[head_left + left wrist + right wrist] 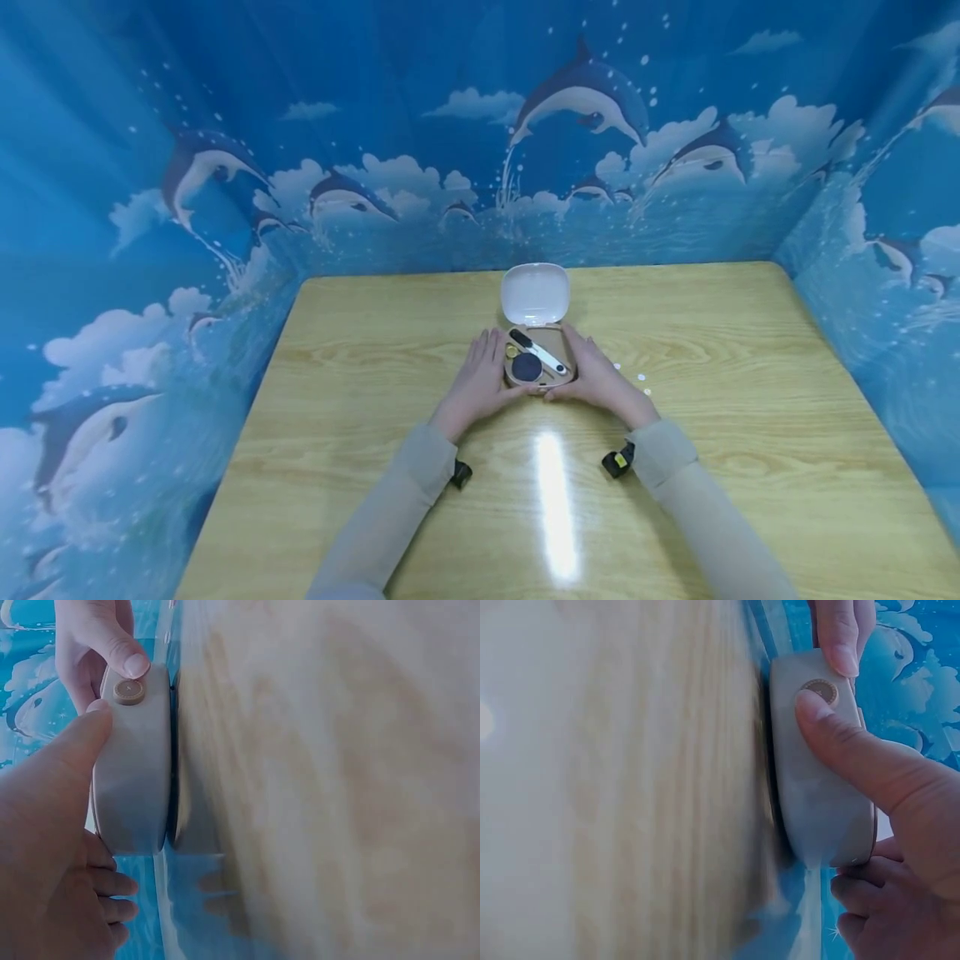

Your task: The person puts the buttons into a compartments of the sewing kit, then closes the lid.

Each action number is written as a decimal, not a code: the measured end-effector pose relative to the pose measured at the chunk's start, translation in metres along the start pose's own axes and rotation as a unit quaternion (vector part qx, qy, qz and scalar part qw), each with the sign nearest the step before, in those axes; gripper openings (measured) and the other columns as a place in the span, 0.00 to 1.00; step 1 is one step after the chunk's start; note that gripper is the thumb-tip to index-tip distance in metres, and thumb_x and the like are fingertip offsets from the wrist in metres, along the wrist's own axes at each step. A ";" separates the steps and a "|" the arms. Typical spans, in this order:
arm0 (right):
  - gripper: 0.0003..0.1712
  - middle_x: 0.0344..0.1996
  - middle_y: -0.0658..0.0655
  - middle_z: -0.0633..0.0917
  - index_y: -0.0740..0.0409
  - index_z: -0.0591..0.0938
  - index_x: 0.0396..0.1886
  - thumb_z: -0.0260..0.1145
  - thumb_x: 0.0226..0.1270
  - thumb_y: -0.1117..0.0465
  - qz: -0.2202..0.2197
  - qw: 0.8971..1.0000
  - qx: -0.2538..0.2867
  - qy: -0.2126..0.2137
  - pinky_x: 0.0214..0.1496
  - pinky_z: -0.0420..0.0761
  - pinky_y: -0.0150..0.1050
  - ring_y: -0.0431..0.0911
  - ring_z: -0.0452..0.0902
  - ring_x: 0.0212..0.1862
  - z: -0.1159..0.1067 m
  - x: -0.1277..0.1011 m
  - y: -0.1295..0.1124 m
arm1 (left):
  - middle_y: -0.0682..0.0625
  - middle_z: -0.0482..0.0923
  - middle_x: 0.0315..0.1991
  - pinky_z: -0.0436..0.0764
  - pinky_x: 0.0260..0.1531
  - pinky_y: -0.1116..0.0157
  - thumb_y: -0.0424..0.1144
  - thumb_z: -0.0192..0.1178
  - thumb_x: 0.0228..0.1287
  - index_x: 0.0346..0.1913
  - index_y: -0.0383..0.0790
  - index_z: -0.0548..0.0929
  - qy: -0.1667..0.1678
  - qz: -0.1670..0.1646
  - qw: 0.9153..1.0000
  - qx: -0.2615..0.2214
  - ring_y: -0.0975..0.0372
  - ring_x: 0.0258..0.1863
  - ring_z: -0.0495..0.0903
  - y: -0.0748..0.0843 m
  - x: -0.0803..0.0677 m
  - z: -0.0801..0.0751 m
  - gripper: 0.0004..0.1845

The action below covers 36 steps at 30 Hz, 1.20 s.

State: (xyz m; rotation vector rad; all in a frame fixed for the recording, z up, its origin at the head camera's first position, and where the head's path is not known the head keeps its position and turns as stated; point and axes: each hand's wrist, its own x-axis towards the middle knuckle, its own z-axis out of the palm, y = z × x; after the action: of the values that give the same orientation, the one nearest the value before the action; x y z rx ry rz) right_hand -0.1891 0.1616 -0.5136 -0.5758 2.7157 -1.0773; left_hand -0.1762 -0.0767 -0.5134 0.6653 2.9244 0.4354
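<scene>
The person's two pale beige fabric sleeves (pixel 708 517) come in from the near edge, with a small black device (pixel 618 461) on the inner side of the right wrist. A bright streak of reflected light lies on the pale wood-grain table (pixel 375 333) between the forearms. Beyond it, the left hand (pixel 480 379) and right hand (pixel 603 383) grip a rounded beige hard-shell box (pixel 131 780) from opposite sides, fingers along its flanks and thumbs on its front, by a round brown button (pixel 129 691) (the right thumb touches it). The box stands open on the table. Inside are a dark round disc (pixel 527 367), a small gold-coloured round piece (pixel 512 351) and a slim white stick with a black end (pixel 542 353), set diagonally. Small white bits (pixel 641 377) lie just right of the right hand. The box's glossy white lid (pixel 536 293) is raised behind it, near the table's far edge. Farthest off hangs a blue backdrop (pixel 420 67) printed with dolphins and clouds.
</scene>
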 end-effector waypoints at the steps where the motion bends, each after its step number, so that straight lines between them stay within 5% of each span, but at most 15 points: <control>1: 0.79 0.76 0.69 0.54 0.63 0.44 0.80 0.86 0.38 0.45 0.000 1.000 -0.002 0.001 0.79 0.40 0.58 0.64 0.52 0.74 0.002 -0.003 -0.001 | 0.32 0.40 0.78 0.38 0.76 0.55 0.77 0.46 0.61 0.77 0.28 0.43 -0.001 -0.001 1.000 0.000 0.44 0.78 0.39 0.000 -0.003 0.001 0.62; 16: 0.80 0.76 0.70 0.53 0.62 0.44 0.80 0.86 0.36 0.45 0.022 1.000 -0.007 0.005 0.75 0.47 0.66 0.72 0.49 0.73 0.009 -0.029 -0.013 | 0.32 0.40 0.78 0.39 0.76 0.53 0.78 0.44 0.61 0.77 0.28 0.41 0.005 0.004 1.000 -0.011 0.44 0.78 0.39 0.009 -0.027 0.008 0.62; 36: 0.80 0.76 0.70 0.51 0.64 0.45 0.79 0.86 0.35 0.45 0.012 1.000 0.000 0.018 0.77 0.45 0.63 0.70 0.51 0.73 0.017 -0.048 -0.017 | 0.33 0.41 0.78 0.39 0.76 0.54 0.78 0.43 0.62 0.78 0.29 0.42 0.007 0.002 1.000 -0.011 0.44 0.78 0.40 0.019 -0.046 0.008 0.61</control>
State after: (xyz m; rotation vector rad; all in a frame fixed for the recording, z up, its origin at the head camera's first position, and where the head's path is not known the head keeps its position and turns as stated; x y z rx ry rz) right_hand -0.1356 0.1593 -0.5136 -0.5266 2.7461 -1.0905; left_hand -0.1254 -0.0787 -0.5134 0.6682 2.9263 0.4743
